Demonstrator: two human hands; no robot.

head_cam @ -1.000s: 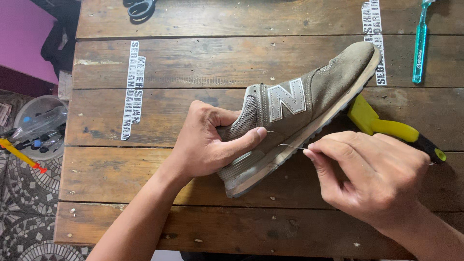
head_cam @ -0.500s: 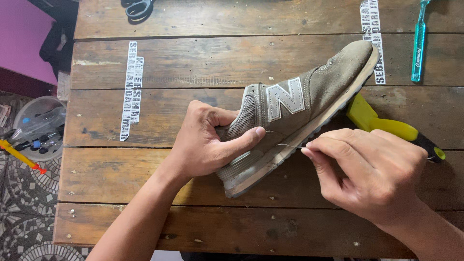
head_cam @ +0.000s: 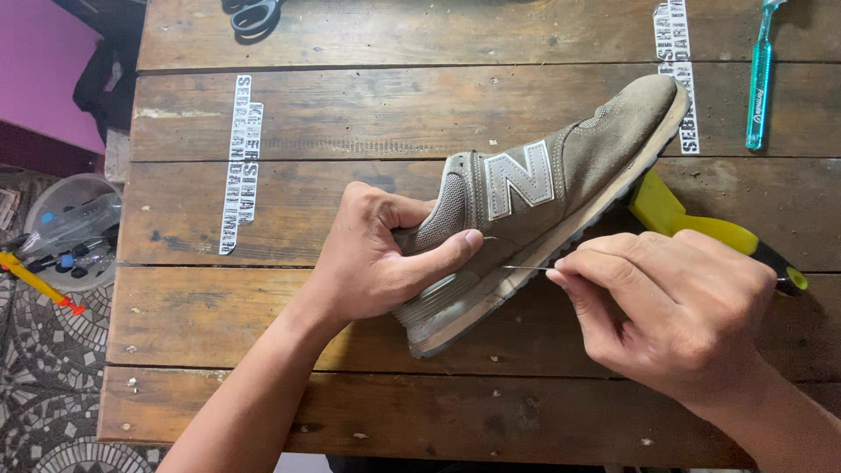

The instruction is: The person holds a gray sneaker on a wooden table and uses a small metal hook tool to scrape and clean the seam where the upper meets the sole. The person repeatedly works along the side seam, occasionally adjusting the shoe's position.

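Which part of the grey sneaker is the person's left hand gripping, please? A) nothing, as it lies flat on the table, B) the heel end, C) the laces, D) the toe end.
B: the left hand wraps around the heel end of the grey sneaker, thumb pressed on its side, while the toe points away toward the far right and the right hand pinches a thin needle at the sole edge.

**Two Bare Hands, Close Together**

The left hand came in from the lower left, its forearm bare and stretched diagonally. Its fingers were curled tight and the thumb lay pressed flat, pointing to the right. The right hand entered from the lower right corner. Its thumb and forefinger were pinched together, the other fingers folded, knuckles turned up.
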